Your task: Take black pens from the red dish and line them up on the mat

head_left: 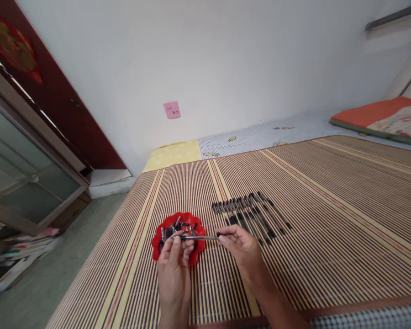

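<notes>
A slim pen [203, 237] with a clear barrel lies level between my two hands above the mat. My left hand [174, 269] pinches its dark left end between thumb and fingers, over the near part of a red scalloped bowl [153, 254]. My right hand [244, 251] is closed on the other end, where a small black piece shows at the fingertips. Small black and clear pen parts [178, 225] fill the bowl, partly hidden by my left hand. Beyond my right hand, several pens [265, 219] lie side by side in a slanted row.
A striped bamboo mat [329, 219] covers the bed. At the back, patterned sheet [246, 139] shows along the white wall, which bears a pink note [171, 110]. Folded orange bedding [370, 114] lies far right. The bed's left edge drops to a grey floor [102, 219].
</notes>
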Available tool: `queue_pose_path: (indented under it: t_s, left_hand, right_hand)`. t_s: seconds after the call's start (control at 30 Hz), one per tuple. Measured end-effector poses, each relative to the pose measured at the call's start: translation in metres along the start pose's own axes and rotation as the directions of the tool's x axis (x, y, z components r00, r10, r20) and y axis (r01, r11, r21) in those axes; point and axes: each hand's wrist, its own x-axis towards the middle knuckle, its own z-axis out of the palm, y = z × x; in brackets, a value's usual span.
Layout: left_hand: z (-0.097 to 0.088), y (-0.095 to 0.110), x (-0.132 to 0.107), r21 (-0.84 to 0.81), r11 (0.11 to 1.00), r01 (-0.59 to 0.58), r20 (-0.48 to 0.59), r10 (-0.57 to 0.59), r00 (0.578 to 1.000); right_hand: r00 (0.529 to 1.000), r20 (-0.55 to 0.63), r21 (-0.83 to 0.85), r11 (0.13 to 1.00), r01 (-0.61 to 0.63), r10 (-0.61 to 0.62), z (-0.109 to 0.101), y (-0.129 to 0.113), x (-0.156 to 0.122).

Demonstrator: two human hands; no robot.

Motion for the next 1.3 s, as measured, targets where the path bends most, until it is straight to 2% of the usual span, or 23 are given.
queue_pose_path:
  t_s: [0.1, 0.33, 0.6, 0.97, 1.17, 1.3]
  left_hand:
    - [0.000, -0.001, 0.000, 0.003, 1.000, 0.000, -0.021, 0.000, 1.000]
    - [0.005, 0.000, -0.004, 0.006, 1.000, 0.019, -0.056, -0.018, 0.998]
    - [0.004, -0.001, -0.004, -0.013, 1.000, 0.004, -0.062, -0.005, 0.998]
    - [0.007, 0.000, -0.006, -0.014, 1.000, 0.025, -0.069, -0.025, 0.997]
    - [0.007, 0.000, -0.008, 0.012, 1.000, 0.023, 0.027, -0.023, 0.999]
    - [0.005, 0.000, -0.009, 0.016, 0.999, 0.029, 0.092, -0.030, 0.995]
  right_hand:
    - [1.000, -0.024, -0.028, 0.999, 0.015, -0.016, -0.003, -0.003, 0.002]
    - [0.999, 0.043, -0.050, 0.999, 0.016, -0.014, -0.004, -0.003, -0.001]
    - [0.998, 0.059, -0.062, 0.998, 0.027, -0.023, -0.003, -0.008, -0.003]
    - [0.996, 0.023, -0.116, 0.989, 0.090, -0.088, 0.000, -0.012, -0.006]
    - [0.998, 0.029, -0.112, 0.992, 0.066, -0.063, -0.002, -0.006, -0.002]
    - [0.997, 0.081, -0.170, 0.985, 0.021, -0.008, -0.002, -0.011, -0.003]
